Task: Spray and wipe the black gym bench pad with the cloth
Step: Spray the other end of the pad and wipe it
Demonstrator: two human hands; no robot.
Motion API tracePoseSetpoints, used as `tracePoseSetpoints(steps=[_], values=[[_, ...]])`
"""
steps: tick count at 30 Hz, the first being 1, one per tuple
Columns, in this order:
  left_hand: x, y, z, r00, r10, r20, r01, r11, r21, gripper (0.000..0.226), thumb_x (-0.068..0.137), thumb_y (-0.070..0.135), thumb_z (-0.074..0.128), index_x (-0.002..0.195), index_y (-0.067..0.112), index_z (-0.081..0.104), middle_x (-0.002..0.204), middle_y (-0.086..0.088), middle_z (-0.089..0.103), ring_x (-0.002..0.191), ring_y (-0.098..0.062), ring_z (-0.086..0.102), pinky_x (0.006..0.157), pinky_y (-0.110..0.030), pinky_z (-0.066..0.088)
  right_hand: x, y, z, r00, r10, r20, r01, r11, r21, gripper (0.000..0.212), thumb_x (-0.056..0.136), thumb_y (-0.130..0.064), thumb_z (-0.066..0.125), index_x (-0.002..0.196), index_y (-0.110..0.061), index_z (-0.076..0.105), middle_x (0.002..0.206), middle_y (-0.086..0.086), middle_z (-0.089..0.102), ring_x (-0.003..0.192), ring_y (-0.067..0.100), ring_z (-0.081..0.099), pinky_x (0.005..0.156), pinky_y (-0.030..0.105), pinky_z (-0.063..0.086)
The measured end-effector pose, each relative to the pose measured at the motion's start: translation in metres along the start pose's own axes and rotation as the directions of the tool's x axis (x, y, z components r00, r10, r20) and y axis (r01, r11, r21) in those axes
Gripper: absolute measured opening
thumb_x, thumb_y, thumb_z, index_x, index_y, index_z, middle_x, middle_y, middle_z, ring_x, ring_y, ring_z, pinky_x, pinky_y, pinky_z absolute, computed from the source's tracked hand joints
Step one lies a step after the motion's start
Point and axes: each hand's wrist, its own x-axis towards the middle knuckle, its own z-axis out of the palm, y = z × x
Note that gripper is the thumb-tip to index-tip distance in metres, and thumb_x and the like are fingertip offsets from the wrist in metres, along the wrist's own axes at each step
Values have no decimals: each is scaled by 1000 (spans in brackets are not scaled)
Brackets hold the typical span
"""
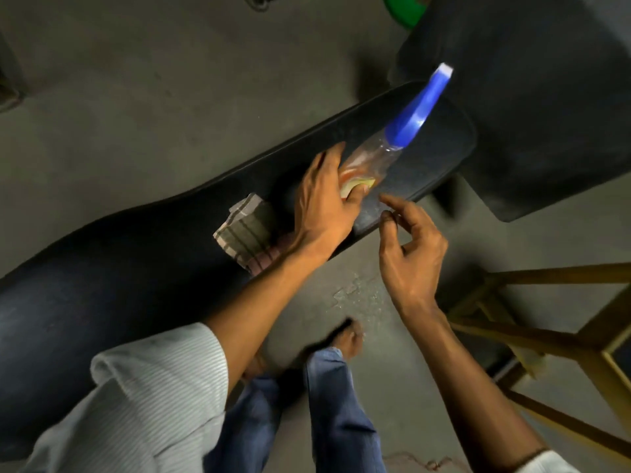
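A long black bench pad (pixel 112 268) runs from lower left to upper right. My left hand (pixel 324 203) grips the body of a clear spray bottle (pixel 375 155) with a blue trigger head, which leans over the pad's far end. A folded striped cloth (pixel 246 230) lies on the pad just left of that wrist. My right hand (pixel 409 254) hovers beside the pad's near edge, fingers loosely curled, holding nothing. The pad's end by the bottle looks dusty or wet.
A second black pad (pixel 546 114) rises at the upper right. A wooden stool frame (pixel 563 336) stands at the right. Wet specks mark the concrete floor (pixel 358 295) below the pad. My legs and feet are at the bottom centre.
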Motion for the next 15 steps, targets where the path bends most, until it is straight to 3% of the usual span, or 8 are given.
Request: tracePoseSetpoints(steps=[4,6,8,10,12,15], values=[[4,2,13,998,60,-28,-60,998,7,40,87,16,81,124,15,66,118,-1,71,109,-17,67,90,-30,55,6,-1,-6,997,-30,-65,33,998,48,32,101,-5,64,127,-19,75,110,-16,70,104,5,70,94,41,60],[-1,4,18,993,99,-69,-96,995,39,32,85,14,79,114,16,68,108,1,72,100,-16,67,82,-28,51,10,2,-8,992,-28,-124,41,994,100,31,102,-9,68,132,-14,72,122,-9,72,113,8,70,99,43,60],[-14,9,27,988,117,-102,-113,993,37,28,83,15,78,110,17,70,104,2,73,95,-16,66,76,-23,44,15,3,-15,983,-15,-182,42,988,148,43,99,-15,73,140,-8,63,133,2,70,125,14,68,104,46,58],[-32,15,38,986,115,-118,-115,993,8,26,83,14,76,108,17,71,101,1,73,92,-16,67,73,-26,46,22,4,-25,978,-32,-205,69,982,175,58,96,-20,78,147,-2,55,140,9,67,129,20,66,108,48,56],[-53,18,53,989,95,-113,-97,995,-11,22,82,13,74,103,15,70,98,-2,73,91,-21,68,75,-31,49,32,5,-35,982,-75,-175,106,979,173,63,96,-24,80,147,2,54,138,11,66,125,18,66,107,43,56],[-85,18,80,997,-19,-77,14,997,-70,23,78,6,72,98,15,67,96,-4,73,92,-24,69,77,-37,53,43,8,-43,991,-81,-106,101,976,194,44,98,-26,78,133,-5,64,114,-2,68,101,12,68,92,38,59]])
